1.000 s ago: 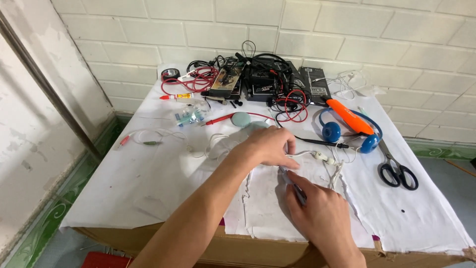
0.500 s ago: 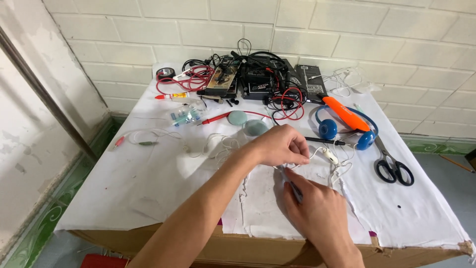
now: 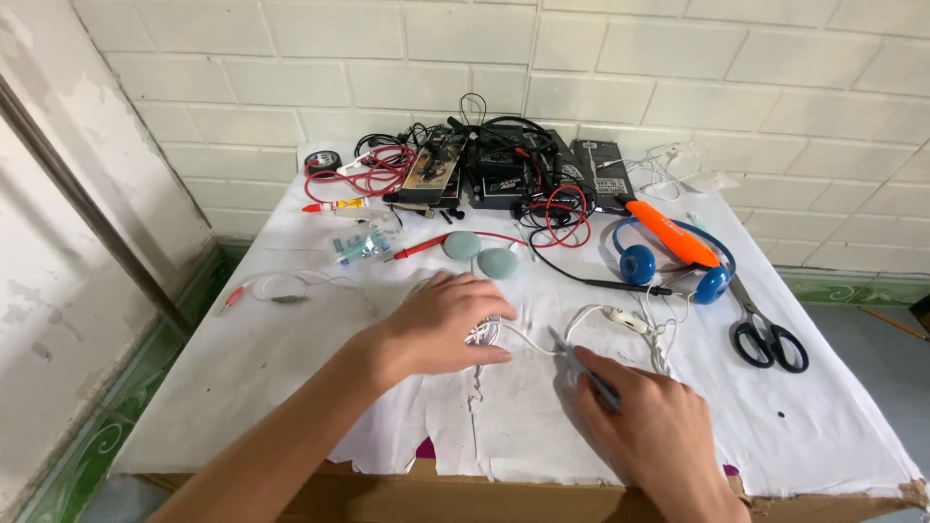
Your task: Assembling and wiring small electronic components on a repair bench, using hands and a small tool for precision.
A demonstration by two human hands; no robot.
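My left hand [image 3: 441, 324] lies palm down on the white paper-covered table [image 3: 291, 387], its fingers curled over a bunched part of a white earphone cable [image 3: 531, 341]. From there the cable runs right to a small inline piece [image 3: 625, 318] and more loose loops. My right hand [image 3: 649, 426] is at the near right, gripping a thin grey pointed tool [image 3: 579, 360]. The tool's tip points up and left toward the cable, close to it.
Blue headphones [image 3: 637, 263] with an orange tool [image 3: 670, 234] on them lie to the right, beside black scissors [image 3: 767, 337]. Two pale green round pads [image 3: 481, 255] and a red probe [image 3: 426, 246] sit mid-table. Black devices and tangled wires [image 3: 494, 174] line the wall.
My left hand has slid left and toward me along the cable, so the two hands are now further apart. My right hand with the grey tool has barely moved.
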